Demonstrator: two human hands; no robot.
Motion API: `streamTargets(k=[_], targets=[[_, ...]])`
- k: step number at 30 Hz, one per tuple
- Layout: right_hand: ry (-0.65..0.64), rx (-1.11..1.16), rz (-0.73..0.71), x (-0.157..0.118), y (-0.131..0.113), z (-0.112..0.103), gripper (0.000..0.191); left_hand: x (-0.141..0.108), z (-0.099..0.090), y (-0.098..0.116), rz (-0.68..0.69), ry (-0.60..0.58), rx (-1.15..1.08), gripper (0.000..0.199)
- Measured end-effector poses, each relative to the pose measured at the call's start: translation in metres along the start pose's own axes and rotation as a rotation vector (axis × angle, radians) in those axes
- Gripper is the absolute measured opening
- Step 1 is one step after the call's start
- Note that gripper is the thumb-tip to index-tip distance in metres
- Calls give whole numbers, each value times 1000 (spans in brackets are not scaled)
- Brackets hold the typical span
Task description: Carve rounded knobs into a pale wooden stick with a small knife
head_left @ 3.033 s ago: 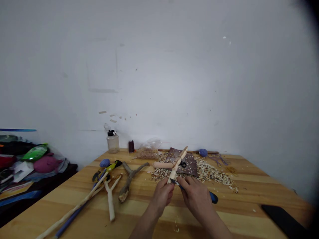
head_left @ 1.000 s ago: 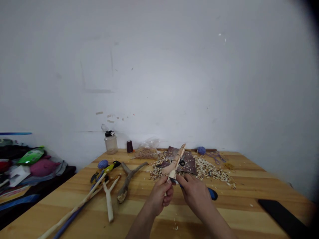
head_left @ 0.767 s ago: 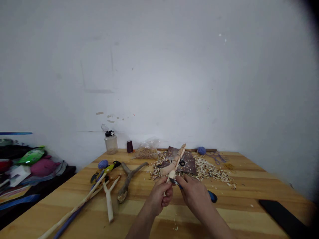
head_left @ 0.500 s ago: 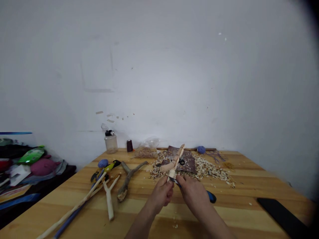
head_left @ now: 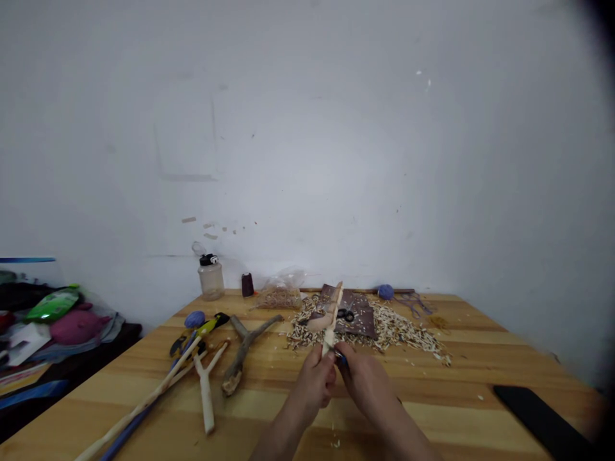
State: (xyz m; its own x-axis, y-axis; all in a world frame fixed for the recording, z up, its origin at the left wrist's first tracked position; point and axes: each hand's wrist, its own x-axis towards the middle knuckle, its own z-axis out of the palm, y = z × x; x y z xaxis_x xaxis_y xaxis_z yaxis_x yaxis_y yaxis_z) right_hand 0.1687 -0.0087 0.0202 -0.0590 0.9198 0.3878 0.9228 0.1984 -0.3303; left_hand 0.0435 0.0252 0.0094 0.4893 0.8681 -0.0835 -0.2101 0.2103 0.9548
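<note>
A pale peeled wooden branch point(head_left: 330, 326) is gripped by the curled fingers point(head_left: 321, 365) of the left hand point(head_left: 312, 381), its long axis rising away from the person with a slight rightward lean, above the pine worktop point(head_left: 456, 410). A knife point(head_left: 340, 358) is held closed in the fingers point(head_left: 358, 371) of the right hand point(head_left: 368, 387), just beside the left, its dark blade set against the branch's lower part. A rough heap of wood shavings point(head_left: 398, 326) is spread beyond.
</note>
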Motion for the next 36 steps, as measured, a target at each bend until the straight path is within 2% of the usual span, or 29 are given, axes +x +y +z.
streamTargets(k=[4,9,17,25,36], targets=[[31,322,-17,1,7,0,15,-4,-4,8,-74,-78,-174,42],[75,569,56,0,13,-6,10,-3,-14,14,10,-99,-189,39],[96,394,-90,-3,7,-10,27,-6,-11,18,95,-29,-117,40],[95,296,-98,-6,1,-15,33,-7,-11,19,62,-31,-76,44],[43,242,-53,-6,-1,-12,32,-5,-14,17,7,-62,-100,34]])
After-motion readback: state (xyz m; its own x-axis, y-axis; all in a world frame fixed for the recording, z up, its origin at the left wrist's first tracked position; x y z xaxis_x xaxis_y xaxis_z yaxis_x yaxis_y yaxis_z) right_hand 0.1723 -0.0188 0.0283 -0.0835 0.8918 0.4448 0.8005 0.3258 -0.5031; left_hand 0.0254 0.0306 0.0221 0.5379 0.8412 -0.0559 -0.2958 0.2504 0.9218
